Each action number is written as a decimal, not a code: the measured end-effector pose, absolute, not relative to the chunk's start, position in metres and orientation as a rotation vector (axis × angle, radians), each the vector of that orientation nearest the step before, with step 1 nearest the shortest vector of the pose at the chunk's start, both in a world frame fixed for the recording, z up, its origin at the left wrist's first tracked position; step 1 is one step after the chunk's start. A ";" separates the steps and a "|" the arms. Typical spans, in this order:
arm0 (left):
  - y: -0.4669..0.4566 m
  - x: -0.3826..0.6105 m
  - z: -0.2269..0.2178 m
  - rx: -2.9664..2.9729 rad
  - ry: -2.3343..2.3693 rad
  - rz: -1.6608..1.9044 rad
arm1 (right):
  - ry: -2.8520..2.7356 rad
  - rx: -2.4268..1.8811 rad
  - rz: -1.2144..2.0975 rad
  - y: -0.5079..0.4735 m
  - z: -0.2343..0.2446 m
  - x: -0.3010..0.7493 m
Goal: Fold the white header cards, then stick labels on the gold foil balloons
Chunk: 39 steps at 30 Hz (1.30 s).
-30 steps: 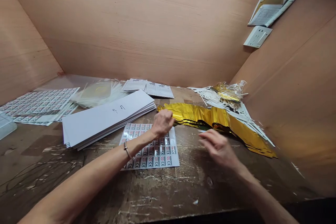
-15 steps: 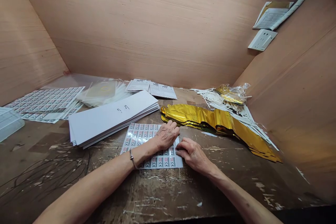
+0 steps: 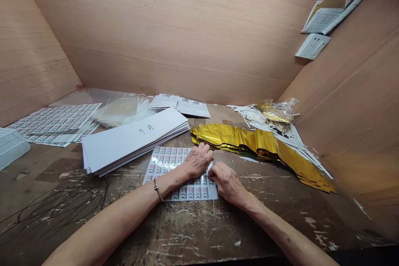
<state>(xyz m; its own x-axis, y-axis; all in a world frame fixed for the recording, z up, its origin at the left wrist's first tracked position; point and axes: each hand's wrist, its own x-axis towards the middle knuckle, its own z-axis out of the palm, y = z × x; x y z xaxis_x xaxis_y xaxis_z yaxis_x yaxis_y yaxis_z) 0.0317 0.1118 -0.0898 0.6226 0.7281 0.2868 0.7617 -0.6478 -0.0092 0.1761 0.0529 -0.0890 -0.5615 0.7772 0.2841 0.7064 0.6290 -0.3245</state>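
A sticker sheet [image 3: 170, 166] printed with rows of small red, black and white labels lies on the worn wooden table [image 3: 199, 224] in front of me. My left hand [image 3: 198, 161] rests on the sheet's right part with its fingers curled down. My right hand [image 3: 227, 183] is at the sheet's right edge, fingertips pinched against a label there. Both hands touch each other. Just beyond them lies a crumpled gold foil strip [image 3: 258, 143].
A stack of long white cards [image 3: 134, 139] lies left of the sheet. Further sticker sheets [image 3: 52, 122] and a clear plastic box [image 3: 11, 145] are at the far left. Clear bags [image 3: 121, 110], leaflets [image 3: 181, 106] and white sticks [image 3: 280, 131] lie at the back. Wooden walls enclose three sides.
Both hands came down from near the gold foil onto the sticker sheet. The right hand moved left to the sheet's edge and closed in beside the left.
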 end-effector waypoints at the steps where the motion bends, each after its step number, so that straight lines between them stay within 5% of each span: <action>1: 0.112 0.032 -0.090 -2.711 -1.250 -0.393 | -2.447 -1.162 0.235 0.053 -0.091 0.176; 6: 0.112 0.032 -0.089 -2.719 -1.273 -0.360 | -2.425 -1.132 0.271 0.052 -0.093 0.174; 14: 0.109 0.032 -0.085 -2.738 -1.284 -0.353 | -2.123 -1.238 0.968 0.052 -0.047 0.187; 22: 0.112 0.030 -0.080 -2.801 -1.344 -0.327 | -1.954 -1.199 1.085 0.124 -0.013 0.178; 39: 0.095 0.014 -0.085 -2.818 -1.192 -0.415 | -2.295 -1.383 1.203 0.262 -0.039 0.148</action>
<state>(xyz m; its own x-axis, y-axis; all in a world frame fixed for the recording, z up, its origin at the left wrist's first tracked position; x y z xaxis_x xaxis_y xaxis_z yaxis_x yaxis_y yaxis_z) 0.0138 0.0953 -0.0852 0.6662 0.6967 0.2661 0.7112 -0.7009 0.0545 0.1482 0.2616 -0.0392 -0.5406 0.8111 -0.2233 0.6450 0.2292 -0.7290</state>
